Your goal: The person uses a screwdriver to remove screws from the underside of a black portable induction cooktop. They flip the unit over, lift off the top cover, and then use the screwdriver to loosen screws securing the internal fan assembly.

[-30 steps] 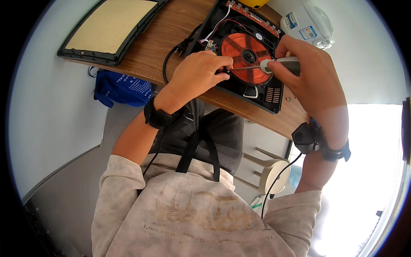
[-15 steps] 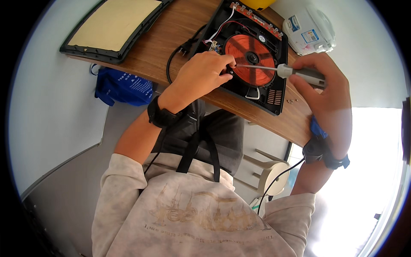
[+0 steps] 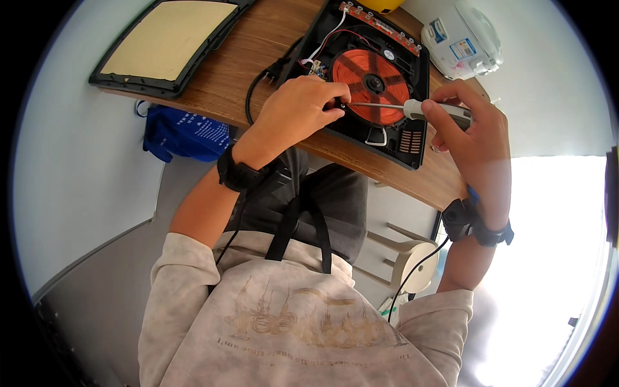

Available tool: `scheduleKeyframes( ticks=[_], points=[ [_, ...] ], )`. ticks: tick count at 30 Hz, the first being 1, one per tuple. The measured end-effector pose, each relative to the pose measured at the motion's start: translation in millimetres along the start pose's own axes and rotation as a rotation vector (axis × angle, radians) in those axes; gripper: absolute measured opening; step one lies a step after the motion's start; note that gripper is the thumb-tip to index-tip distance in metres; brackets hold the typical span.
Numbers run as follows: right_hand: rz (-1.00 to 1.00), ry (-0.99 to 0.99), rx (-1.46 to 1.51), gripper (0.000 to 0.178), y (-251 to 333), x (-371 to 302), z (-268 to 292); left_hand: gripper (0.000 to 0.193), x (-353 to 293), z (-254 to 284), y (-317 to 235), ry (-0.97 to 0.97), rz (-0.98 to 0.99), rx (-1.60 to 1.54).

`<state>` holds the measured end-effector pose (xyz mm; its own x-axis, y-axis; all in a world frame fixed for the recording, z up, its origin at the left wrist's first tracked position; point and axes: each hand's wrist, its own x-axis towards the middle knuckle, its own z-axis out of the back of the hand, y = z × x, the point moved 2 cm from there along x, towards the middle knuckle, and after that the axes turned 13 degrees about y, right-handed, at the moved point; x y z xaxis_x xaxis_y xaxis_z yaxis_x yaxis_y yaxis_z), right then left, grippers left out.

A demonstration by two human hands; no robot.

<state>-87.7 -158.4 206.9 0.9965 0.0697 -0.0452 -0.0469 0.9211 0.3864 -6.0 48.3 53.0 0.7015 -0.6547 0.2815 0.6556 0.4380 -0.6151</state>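
Observation:
An opened induction cooker lies on the table, its black casing (image 3: 353,143) showing a round copper-coloured coil (image 3: 390,80). My left hand (image 3: 298,111) reaches over the casing's near left side, thumb and forefinger pinched on a small black part (image 3: 342,105) beside the coil. Its exact kind is unclear. In my right hand (image 3: 477,138) is a screwdriver (image 3: 414,109) with a grey-and-white handle, held level over the coil. The thin shaft points left, its tip at the black part between my left fingertips.
Left on the wooden table (image 3: 258,35) lies a black-framed panel with a cream face (image 3: 171,39). A power cord (image 3: 250,97) curves beside the casing. At the far right stands a white rice cooker (image 3: 461,45). A blue bag (image 3: 184,132) hangs below the table edge; a stool (image 3: 412,264) stands beneath.
The cooker has shifted slightly left and toward the far side in view. My right hand and the screwdriver have moved left, the tip now at the part pinched by my left hand.

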Motion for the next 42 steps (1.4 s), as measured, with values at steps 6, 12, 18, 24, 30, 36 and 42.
scheduleKeyframes(
  ticks=[6,12,18,24,30,36,42],
  points=[
    [-0.103,0.041,0.054,0.028,-1.0,6.8,1.2,0.017,0.1,0.1,1.2,-0.006,-0.014,0.005],
    [-0.061,0.037,0.215,0.032,-9.7,14.3,-0.4,0.017,0.6,-0.1,1.3,-0.009,-0.018,0.014],
    [-0.067,0.061,0.219,0.032,-14.2,21.2,2.0,0.018,1.0,-1.8,1.9,-0.008,-0.019,0.028],
    [0.034,0.024,0.187,0.029,-5.2,33.1,5.9,0.018,1.0,-1.3,2.0,0.002,0.003,0.017],
    [0.093,-0.073,0.117,0.034,5.3,40.6,0.9,0.018,0.5,1.5,0.4,0.013,0.015,0.002],
    [0.172,-0.213,-0.157,0.039,19.6,30.5,-6.2,0.020,0.5,0.5,0.2,0.012,0.001,0.008],
    [0.175,-0.186,-0.274,0.034,24.5,29.4,-5.7,0.020,-0.5,-0.2,1.1,0.012,0.005,0.004]
  ],
)
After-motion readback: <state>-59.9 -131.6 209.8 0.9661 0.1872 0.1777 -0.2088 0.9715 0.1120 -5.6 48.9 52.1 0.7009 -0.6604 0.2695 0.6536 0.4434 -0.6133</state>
